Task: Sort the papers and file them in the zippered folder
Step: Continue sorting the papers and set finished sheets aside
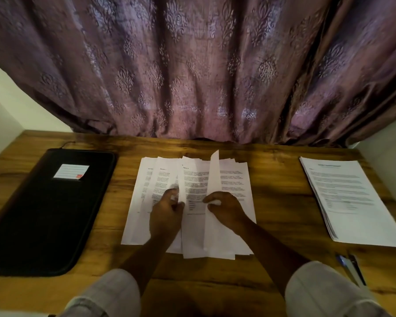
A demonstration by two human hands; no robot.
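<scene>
- The black folder [48,213] is lying flat at 9 o'clock on the table [272,161], well apart from the hands. It is looking thick and stiff, so holding it by an edge should be working fine.
- The left hand [166,213] is curling its fingers and pinching the edge of some of the papers [233,179].
- The papers are lying spread out in the middle of the table, right in front of the person. They are looking thin, light and floppy. They are probably sliding over each other easily and creasing if squeezed hard.
- The right hand [226,208] is pinching one sheet [214,175] near its bottom half, and the sheet is standing up on its edge.
- A neat stack [352,200] is lying at 3 o'clock. Holding both long sides should be keeping it together.
- Some pens [352,268] are lying at 4 o'clock.
</scene>
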